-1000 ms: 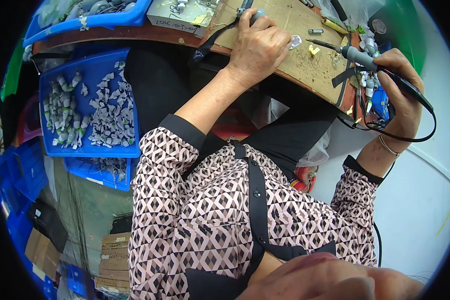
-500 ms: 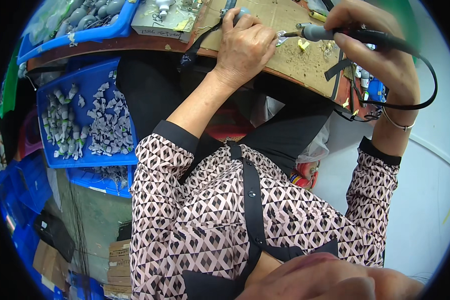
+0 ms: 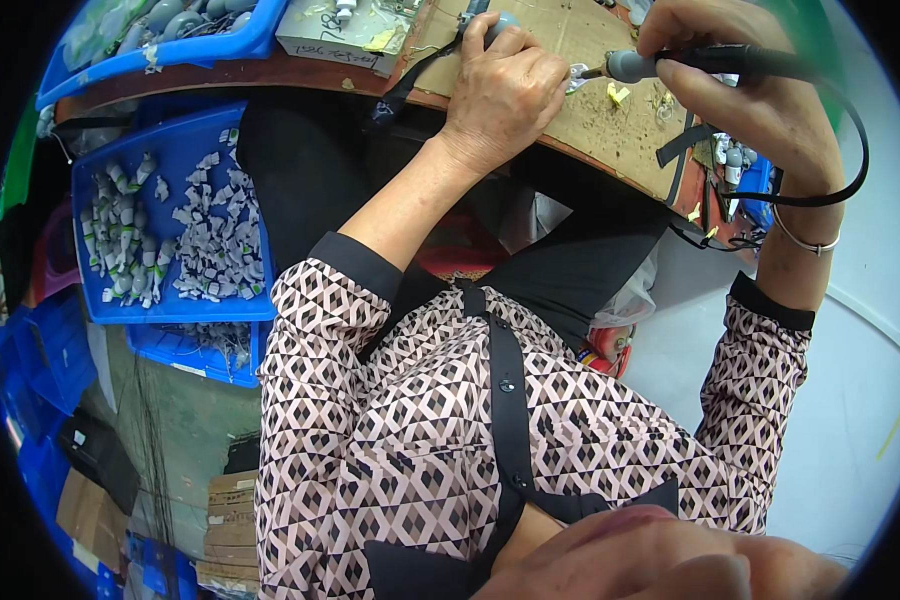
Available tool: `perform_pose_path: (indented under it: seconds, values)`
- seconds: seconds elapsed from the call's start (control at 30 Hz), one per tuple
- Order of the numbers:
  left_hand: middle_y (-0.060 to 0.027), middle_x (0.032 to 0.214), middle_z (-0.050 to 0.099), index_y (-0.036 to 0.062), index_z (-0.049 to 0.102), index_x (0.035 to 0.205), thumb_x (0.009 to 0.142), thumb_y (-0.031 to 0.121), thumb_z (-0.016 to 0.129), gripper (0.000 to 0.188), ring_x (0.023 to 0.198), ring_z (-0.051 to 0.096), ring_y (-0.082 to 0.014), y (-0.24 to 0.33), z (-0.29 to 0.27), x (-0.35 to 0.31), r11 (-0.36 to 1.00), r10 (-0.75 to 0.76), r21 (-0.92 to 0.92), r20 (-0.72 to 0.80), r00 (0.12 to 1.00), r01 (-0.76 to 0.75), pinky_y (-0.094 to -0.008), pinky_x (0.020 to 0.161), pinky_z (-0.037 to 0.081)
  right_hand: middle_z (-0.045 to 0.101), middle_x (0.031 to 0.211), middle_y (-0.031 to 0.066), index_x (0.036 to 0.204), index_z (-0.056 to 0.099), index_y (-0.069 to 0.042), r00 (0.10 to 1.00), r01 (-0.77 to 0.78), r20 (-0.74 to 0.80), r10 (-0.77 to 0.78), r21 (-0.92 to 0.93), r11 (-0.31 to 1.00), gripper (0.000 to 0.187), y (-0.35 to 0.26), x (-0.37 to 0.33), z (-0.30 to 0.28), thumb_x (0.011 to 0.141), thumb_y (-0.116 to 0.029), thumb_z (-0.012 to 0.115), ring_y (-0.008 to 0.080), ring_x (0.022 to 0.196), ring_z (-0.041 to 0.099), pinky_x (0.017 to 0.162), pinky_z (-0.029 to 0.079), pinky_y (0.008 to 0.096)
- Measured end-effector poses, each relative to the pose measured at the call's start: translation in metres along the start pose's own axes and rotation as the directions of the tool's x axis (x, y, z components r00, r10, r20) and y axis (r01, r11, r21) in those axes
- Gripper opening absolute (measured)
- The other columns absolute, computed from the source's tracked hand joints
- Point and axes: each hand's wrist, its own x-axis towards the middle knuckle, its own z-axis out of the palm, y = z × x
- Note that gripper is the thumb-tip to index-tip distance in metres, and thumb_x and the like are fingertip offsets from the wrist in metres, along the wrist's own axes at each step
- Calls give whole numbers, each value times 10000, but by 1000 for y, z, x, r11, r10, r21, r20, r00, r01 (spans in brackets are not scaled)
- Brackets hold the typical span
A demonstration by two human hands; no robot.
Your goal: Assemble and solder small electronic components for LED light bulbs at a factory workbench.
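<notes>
Holding soldering iron (image 3: pixel 710 59), fingers of right hand (image 3: pixel 755 110) clamped round it, tip at white piece (image 3: pixel 577 75) over cardboard (image 3: pixel 592 122). Left hand (image 3: pixel 503 95) curled beside; grip hidden, can't tell. Work seemingly under way, unfinished.

Got a cardboard stack (image 3: pixel 228 530) down there, black box (image 3: pixel 100 458) up and left of it. Clear plastic bag (image 3: pixel 634 298) is way off to the stack's right.

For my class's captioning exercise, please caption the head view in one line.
Right hand holds a soldering iron, its tip at a small white part by the left hand.
</notes>
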Motion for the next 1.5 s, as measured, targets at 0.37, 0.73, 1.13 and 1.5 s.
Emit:
perform_pose_path:
  seconds: [0.37, 0.73, 1.13, 1.5]
  values:
    - [9, 724, 657, 123, 673, 794, 803, 155, 733, 69, 897, 619, -155, 0, 1, 0, 1000, -1, 16, -7, 1000, 1, -434, 1066, 308, 643, 685, 88, 772, 653, 19, 999, 41, 21, -40, -30, 999, 129, 4, 7, 2, 715, -95, 674, 176, 554, 577, 538, 477, 291]
    - [19, 751, 673, 132, 691, 810, 808, 163, 730, 50, 910, 623, -154, 0, 2, -2, 999, -3, 38, 10, 1000, 3, -442, 1071, 303, 648, 684, 102, 767, 652, 12, 999, 33, 18, -32, -44, 999, 152, 7, 10, 5, 717, -128, 685, 199, 565, 592, 547, 482, 312]
    - [15, 747, 661, 129, 683, 802, 806, 159, 728, 54, 907, 624, -155, 1, -1, -1, 1000, 4, 30, 13, 1000, -4, -450, 1070, 301, 644, 662, 101, 775, 659, 15, 999, -26, 27, 27, -19, 999, 158, 2, 12, 6, 731, -134, 689, 193, 545, 585, 531, 476, 306]
    - [7, 736, 656, 120, 684, 799, 819, 153, 722, 54, 904, 628, -153, 1, -2, -2, 1000, 22, 22, 9, 1000, -22, -457, 1066, 311, 638, 664, 100, 774, 659, 20, 999, -19, 35, 20, -29, 999, 153, 3, 11, 7, 732, -126, 684, 186, 547, 576, 536, 473, 301]
